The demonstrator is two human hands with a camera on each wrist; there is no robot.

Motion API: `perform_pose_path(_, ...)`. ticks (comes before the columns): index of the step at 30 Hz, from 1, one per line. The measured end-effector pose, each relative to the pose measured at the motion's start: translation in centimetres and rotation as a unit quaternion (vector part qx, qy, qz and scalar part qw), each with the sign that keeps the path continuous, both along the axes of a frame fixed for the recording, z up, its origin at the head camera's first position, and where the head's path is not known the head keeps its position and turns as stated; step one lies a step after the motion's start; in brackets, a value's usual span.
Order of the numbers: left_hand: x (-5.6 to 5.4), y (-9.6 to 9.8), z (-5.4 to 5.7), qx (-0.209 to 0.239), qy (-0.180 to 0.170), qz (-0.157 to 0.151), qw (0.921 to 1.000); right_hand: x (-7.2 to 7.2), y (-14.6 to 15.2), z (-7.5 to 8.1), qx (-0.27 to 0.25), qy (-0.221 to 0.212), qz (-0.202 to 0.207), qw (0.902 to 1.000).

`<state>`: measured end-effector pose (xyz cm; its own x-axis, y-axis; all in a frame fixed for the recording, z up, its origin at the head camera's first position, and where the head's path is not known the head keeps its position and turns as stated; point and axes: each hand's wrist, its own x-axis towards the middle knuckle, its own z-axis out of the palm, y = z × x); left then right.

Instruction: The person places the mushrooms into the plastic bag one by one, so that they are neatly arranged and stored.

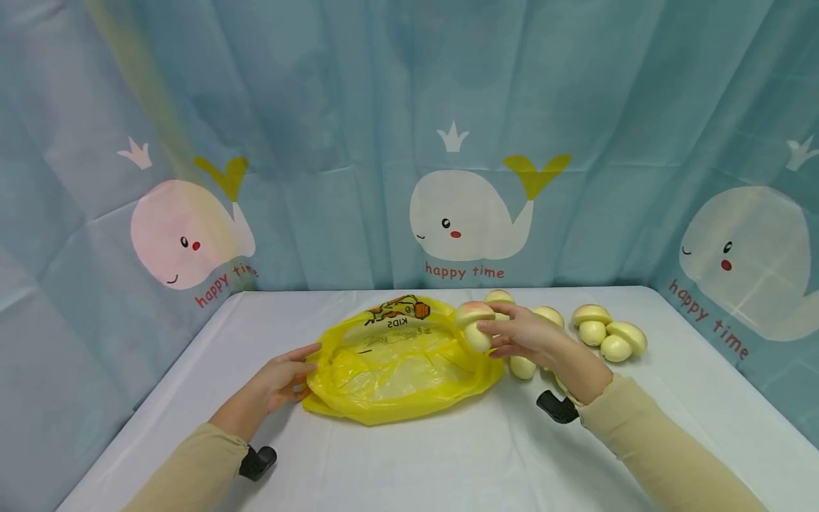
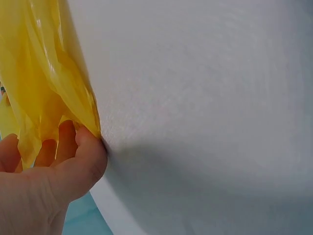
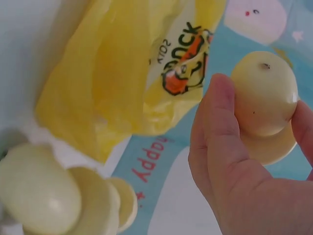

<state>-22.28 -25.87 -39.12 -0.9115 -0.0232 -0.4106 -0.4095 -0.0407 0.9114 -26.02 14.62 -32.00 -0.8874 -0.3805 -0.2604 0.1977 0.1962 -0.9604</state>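
Note:
A yellow plastic bag (image 1: 390, 409) lies on the table with its mouth spread wide and a printed cartoon at its far side. My left hand (image 1: 284, 380) pinches the left edge of its rim; in the left wrist view the thumb and fingers of the left hand (image 2: 63, 171) hold the thin yellow film (image 2: 44, 73). Over the right side of the bag, my right hand (image 1: 527, 334) grips a toy mushroom (image 1: 476, 334) with a pinkish cap and pale stem. The right wrist view shows this mushroom (image 3: 266, 93) between the fingers and thumb, stem end toward the camera.
Several more toy mushrooms (image 1: 591, 321) lie on the right of the white table (image 1: 409, 469), some partly behind my right arm. One pale mushroom (image 3: 39, 188) is close in the right wrist view. A blue curtain (image 1: 307, 235) with whale prints hangs beyond the table's far edge.

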Motion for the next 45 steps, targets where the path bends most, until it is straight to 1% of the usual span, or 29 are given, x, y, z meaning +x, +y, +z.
perform_pose_path(6, 0.0, 0.1, -0.1, 0.003, 0.006, 0.001, 1.0, -0.7, -1.8, -0.2, 0.002, -0.014, -0.006, 0.9999)
perform_pose_path(10, 0.0, 0.1, -0.2, 0.006, 0.004, 0.003, 1.0, -1.2, -3.0, -0.2, 0.01, -0.022, -0.005, 0.9997)
perform_pose_path(13, 0.0, 0.1, -0.1, 0.004, 0.0, 0.007, 1.0, -1.7, -3.9, -0.2, 0.016, -0.032, -0.008, 0.9993)
perform_pose_path(20, -0.1, 0.1, 0.1, 0.001, -0.003, 0.008, 1.0, -2.7, -6.0, -0.1, 0.02, -0.069, 0.008, 0.9974)
perform_pose_path(28, -0.1, 0.2, -0.2, -0.004, 0.002, 0.011, 0.9999, -3.8, -8.7, -0.5, 0.058, -0.099, 0.016, 0.9933)
perform_pose_path(30, -0.1, 0.2, -0.2, -0.006, 0.002, 0.012, 0.9999, -4.1, -9.5, -0.7, 0.065, -0.11, 0.017, 0.9916)
perform_pose_path(36, 0.0, 0.4, -0.1, -0.018, -0.001, 0.012, 0.9998, -4.6, -12.5, -1.6, 0.059, -0.144, 0.012, 0.9877)
perform_pose_path(41, 0.0, 0.6, 0.1, -0.025, -0.003, 0.015, 0.9996, -4.9, -14.5, -2.4, 0.059, -0.158, 0.009, 0.9856)
perform_pose_path(45, 0.1, 0.8, 0.1, -0.029, -0.001, 0.017, 0.9994, -4.8, -15.9, -3.0, 0.06, -0.173, 0.001, 0.9832)
